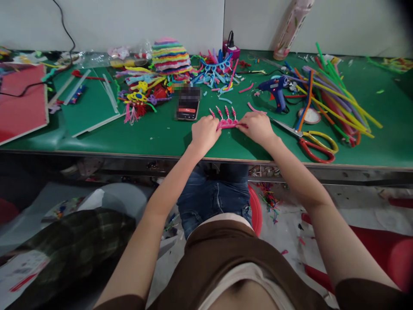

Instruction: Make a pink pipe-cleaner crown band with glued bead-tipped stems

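Between my two hands lies a pink pipe-cleaner crown [228, 122], a band with several loops and upright pink-and-white prongs. The fingers of my left hand [206, 132] are closed on its left end. My right hand [257, 127] pinches the band's right end. A loose pink pipe-cleaner piece [254, 108] lies just beyond my right hand. Close to my right wrist are scissors [311, 142] with one yellow and one red handle. A blue glue gun [275, 90] stands behind my right hand. A phone [188, 103] rests beyond my left hand.
Bundled long pipe cleaners [335, 99] lie at the right, near a small round white dish [310, 116]. Finished-looking blue pieces [214, 69] and a striped multicoloured stack [170, 58] sit at the back. Clear sticks [111, 94] and a red board [22, 101] are on the left.
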{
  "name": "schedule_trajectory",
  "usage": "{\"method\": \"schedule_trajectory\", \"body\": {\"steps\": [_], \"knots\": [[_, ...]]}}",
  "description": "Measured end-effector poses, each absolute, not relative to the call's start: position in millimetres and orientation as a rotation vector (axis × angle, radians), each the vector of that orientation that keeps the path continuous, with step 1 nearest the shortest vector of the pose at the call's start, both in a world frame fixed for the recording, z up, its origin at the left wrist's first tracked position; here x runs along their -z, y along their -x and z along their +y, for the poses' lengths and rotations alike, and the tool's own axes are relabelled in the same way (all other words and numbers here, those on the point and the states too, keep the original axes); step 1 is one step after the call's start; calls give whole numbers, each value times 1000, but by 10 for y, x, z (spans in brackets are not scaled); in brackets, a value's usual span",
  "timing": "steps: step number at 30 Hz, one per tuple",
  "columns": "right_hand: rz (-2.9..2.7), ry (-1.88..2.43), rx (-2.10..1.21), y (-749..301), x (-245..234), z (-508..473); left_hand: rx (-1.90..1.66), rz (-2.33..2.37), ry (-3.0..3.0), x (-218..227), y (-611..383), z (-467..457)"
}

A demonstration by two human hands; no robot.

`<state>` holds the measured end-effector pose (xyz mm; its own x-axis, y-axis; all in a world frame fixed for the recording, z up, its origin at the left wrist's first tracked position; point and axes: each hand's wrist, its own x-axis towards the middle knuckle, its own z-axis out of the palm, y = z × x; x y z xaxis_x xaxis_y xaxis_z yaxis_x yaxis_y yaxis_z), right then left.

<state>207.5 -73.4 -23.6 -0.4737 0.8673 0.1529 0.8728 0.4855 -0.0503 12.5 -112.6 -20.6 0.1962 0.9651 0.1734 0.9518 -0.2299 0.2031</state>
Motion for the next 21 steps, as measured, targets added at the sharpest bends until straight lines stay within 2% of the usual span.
{"method": "schedule_trajectory", "body": {"steps": [12, 21], "knots": [[-2530, 1540, 116, -2061, 309, -721, -438, 1780, -2579, 109, -245, -1038], [-2536, 1527, 124, -2058, 269, -741, -252, 1648, -2573, 87, -346, -836]]}}
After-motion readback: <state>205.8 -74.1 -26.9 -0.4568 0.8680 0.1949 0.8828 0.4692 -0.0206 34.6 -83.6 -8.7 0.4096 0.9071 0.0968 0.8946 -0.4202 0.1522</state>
